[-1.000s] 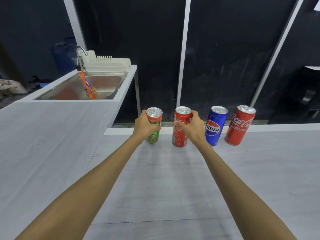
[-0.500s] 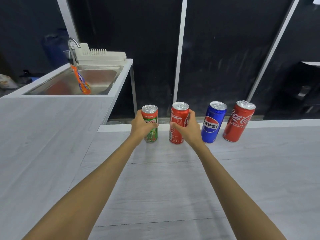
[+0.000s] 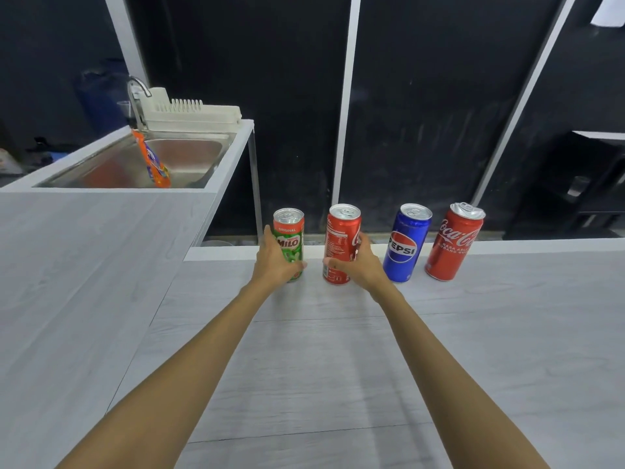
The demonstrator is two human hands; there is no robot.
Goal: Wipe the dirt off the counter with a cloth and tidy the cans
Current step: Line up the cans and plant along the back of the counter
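1. Left hand (image 3: pixel 275 262) is wrapping around the lower body of the green Milo can (image 3: pixel 289 243), thumb on the near side and the other fingers hidden behind it; the hand is clamped on the can, which is standing upright on the counter (image 3: pixel 338 350).
2. Right hand (image 3: pixel 358 264) is gripping the red can (image 3: pixel 341 243) just to the right of the Milo can, low on its side, with the thumb pointing across the front; this can is also standing upright.
3. Further right of the Milo can, the blue Pepsi can (image 3: pixel 406 243) and then the Coca-Cola can (image 3: pixel 455 242) are standing untouched, completing a row of four along the counter's back edge.
4. Well to the left of the Milo can and further back, a sink (image 3: pixel 189 154) is holding an orange packet (image 3: pixel 152 160); no cloth is showing anywhere, and the counter is looking clean of dirt as far as I can judge.
5. Handling, as a judgement: these are thin-walled metal cans, stiff when full but easily dented when empty; their tabs look unopened, so they are probably full and moderately heavy.
6. Smooth printed sides are likely making them somewhat slippery, so a wrap around the middle of the body is the sound place to hold, squeezing only lightly.
7. Tall and narrow, they are liable to tip if pushed near the top, so sliding them low down is safer.
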